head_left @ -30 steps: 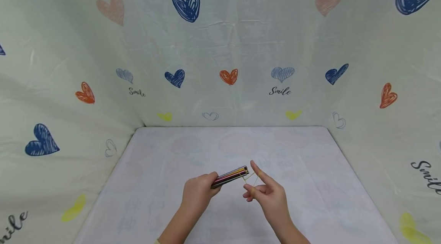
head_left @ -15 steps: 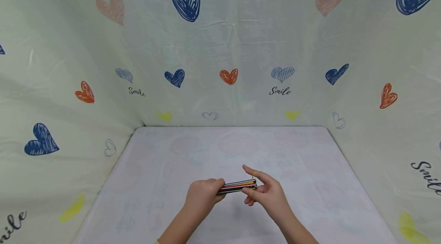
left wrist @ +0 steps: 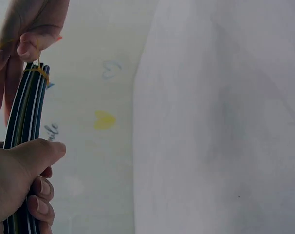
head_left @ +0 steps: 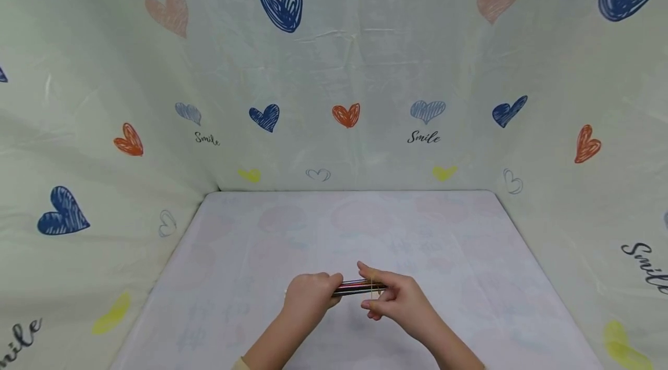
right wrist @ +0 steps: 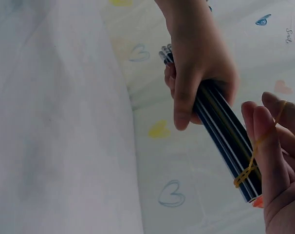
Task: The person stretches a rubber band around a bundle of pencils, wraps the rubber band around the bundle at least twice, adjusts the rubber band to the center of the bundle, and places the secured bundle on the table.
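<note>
My left hand (head_left: 310, 298) grips a bundle of slim striped pencils (head_left: 351, 288), held level above the table. In the right wrist view, dark and pale stripes run along the pencils (right wrist: 225, 129), and one bundle end pokes out behind the left hand. A yellow rubber band (right wrist: 245, 176) is wound round the other end, with a loop drawn away from it. My right hand (head_left: 404, 299) has that loop stretched over its spread thumb and index finger, on either side of the bundle's end. Its other fingers are bent beneath.
A table with a white cover (head_left: 250, 231) lies below both hands. Pale curtains (head_left: 355, 57) printed with hearts and "Smile" hang behind it and on both sides.
The bundle's end has swung down and levelled, and now sits between the right thumb and index finger. The right hand has shifted left and lower, carrying the stretched loop over the pencils.
</note>
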Tool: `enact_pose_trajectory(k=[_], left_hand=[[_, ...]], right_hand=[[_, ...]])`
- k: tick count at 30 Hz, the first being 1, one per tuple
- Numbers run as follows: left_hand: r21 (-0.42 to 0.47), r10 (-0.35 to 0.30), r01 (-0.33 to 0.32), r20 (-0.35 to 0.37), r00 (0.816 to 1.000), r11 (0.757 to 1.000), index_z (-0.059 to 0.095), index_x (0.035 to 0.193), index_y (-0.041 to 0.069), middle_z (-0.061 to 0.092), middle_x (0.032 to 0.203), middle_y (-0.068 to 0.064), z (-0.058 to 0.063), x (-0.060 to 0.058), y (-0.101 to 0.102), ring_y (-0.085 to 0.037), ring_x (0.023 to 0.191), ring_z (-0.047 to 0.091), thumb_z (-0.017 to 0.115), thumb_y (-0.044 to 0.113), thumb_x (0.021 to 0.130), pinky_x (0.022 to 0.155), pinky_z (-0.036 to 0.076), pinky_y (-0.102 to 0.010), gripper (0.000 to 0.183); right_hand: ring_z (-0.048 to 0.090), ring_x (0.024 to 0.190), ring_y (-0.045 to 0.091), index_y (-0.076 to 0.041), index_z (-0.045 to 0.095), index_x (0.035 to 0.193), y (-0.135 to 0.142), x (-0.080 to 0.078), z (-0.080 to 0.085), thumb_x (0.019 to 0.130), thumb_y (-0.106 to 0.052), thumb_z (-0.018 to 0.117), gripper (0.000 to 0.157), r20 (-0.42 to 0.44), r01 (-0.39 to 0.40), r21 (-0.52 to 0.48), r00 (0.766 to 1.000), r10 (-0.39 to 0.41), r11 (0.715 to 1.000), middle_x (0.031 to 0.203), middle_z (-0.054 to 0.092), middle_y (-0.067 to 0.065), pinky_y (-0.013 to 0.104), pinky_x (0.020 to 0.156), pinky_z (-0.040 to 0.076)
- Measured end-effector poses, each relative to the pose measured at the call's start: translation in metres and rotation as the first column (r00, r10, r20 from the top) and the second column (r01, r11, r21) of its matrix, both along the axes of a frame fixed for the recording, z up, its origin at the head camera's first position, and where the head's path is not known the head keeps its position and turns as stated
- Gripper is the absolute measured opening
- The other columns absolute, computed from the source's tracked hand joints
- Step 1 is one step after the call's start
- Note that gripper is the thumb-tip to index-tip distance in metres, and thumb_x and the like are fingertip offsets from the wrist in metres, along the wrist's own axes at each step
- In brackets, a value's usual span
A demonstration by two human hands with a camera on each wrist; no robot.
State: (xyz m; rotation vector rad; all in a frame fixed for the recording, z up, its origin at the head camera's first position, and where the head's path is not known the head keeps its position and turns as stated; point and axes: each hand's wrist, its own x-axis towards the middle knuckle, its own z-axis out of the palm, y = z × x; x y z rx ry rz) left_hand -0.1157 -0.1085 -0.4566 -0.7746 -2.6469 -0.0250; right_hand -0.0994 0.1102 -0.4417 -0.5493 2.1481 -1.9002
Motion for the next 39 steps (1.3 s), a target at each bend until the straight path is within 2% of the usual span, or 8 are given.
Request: enact_pose_trajectory(k=[4, 9, 12, 16, 19, 27, 34, 39], left_hand=[[0.008, 0.046, -0.046, 0.031, 0.998, 0.999, 0.053, 0.068, 0.021, 0.044, 0.050, 0.008, -0.004, -0.002, 0.000, -0.008, 0.041, 0.035, 0.082, 0.029, 0.074, 0.038, 0.029, -0.027, 0.031], [0.028, 0.081, -0.082, 0.055, 0.995, 0.996, 0.051, 0.067, 0.021, 0.043, 0.050, 0.009, -0.007, -0.003, -0.002, -0.007, 0.041, 0.033, 0.082, 0.027, 0.073, 0.039, 0.028, -0.027, 0.033], [0.044, 0.088, -0.091, 0.075, 0.993, 0.995, 0.052, 0.067, 0.021, 0.044, 0.050, 0.010, -0.007, -0.004, -0.003, -0.006, 0.042, 0.033, 0.082, 0.026, 0.074, 0.039, 0.028, -0.026, 0.031], [0.056, 0.090, -0.096, 0.100, 0.991, 0.994, 0.053, 0.068, 0.022, 0.045, 0.050, 0.011, -0.007, -0.004, -0.003, -0.006, 0.042, 0.034, 0.083, 0.027, 0.074, 0.040, 0.029, -0.025, 0.031], [0.054, 0.086, -0.093, 0.110, 0.990, 0.994, 0.053, 0.067, 0.022, 0.045, 0.050, 0.011, -0.006, -0.003, -0.001, -0.006, 0.043, 0.034, 0.083, 0.027, 0.073, 0.040, 0.029, -0.025, 0.031], [0.042, 0.090, -0.097, 0.148, 0.985, 0.994, 0.051, 0.067, 0.023, 0.041, 0.049, 0.012, -0.006, -0.002, 0.002, -0.006, 0.043, 0.032, 0.082, 0.026, 0.073, 0.040, 0.028, -0.025, 0.032], [0.034, 0.095, -0.100, 0.136, 0.986, 0.994, 0.051, 0.067, 0.023, 0.040, 0.050, 0.012, -0.008, -0.003, -0.002, -0.006, 0.043, 0.033, 0.082, 0.028, 0.073, 0.041, 0.028, -0.026, 0.033], [0.032, 0.094, -0.099, 0.146, 0.985, 0.995, 0.051, 0.068, 0.023, 0.039, 0.051, 0.013, -0.008, -0.003, -0.004, -0.006, 0.043, 0.032, 0.081, 0.027, 0.075, 0.041, 0.028, -0.025, 0.032]], right_hand=[[0.068, 0.065, 0.021, -0.005, 0.067, 0.124, -0.001, 0.001, -0.004, 0.083, -0.009, 0.077, 0.042, -0.219, -0.058, -0.030, 0.975, 0.050, 0.998, 0.119, 0.067, 0.008, 0.034, 0.061, 0.056], [0.069, 0.076, 0.016, -0.001, 0.074, 0.106, 0.000, 0.000, -0.009, 0.079, 0.006, 0.075, 0.028, -0.455, -0.139, -0.072, 0.886, 0.091, 0.988, 0.098, 0.073, 0.010, 0.030, 0.062, 0.055], [0.070, 0.082, 0.020, 0.001, 0.075, 0.096, -0.001, -0.004, -0.010, 0.072, 0.015, 0.076, 0.028, -0.604, -0.223, -0.102, 0.788, 0.118, 0.969, 0.093, 0.073, 0.014, 0.029, 0.067, 0.055], [0.069, 0.079, 0.025, 0.003, 0.074, 0.087, -0.006, -0.008, 0.001, 0.070, 0.013, 0.078, 0.020, -0.781, -0.307, -0.108, 0.614, 0.110, 0.946, 0.085, 0.072, 0.016, 0.030, 0.072, 0.054], [0.067, 0.073, 0.022, -0.001, 0.070, 0.080, -0.009, -0.008, 0.012, 0.075, 0.005, 0.079, 0.012, -0.846, -0.302, -0.101, 0.527, 0.077, 0.948, 0.078, 0.070, 0.011, 0.027, 0.071, 0.052], [0.055, 0.070, 0.015, -0.005, 0.059, 0.081, -0.005, -0.011, 0.013, 0.080, -0.018, 0.080, 0.024, -0.884, -0.139, -0.114, 0.467, -0.037, 0.984, 0.076, 0.057, 0.002, 0.022, 0.069, 0.047], [0.056, 0.082, 0.022, -0.006, 0.062, 0.080, 0.002, -0.018, 0.010, 0.090, -0.012, 0.071, 0.015, -0.931, -0.147, -0.043, 0.365, 0.013, 0.988, 0.085, 0.058, 0.004, 0.030, 0.082, 0.047], [0.050, 0.072, 0.014, -0.009, 0.049, 0.071, 0.004, -0.013, 0.017, 0.091, 0.001, 0.061, 0.026, -0.907, -0.145, 0.006, 0.415, 0.066, 0.989, 0.071, 0.050, -0.002, 0.023, 0.071, 0.043]])
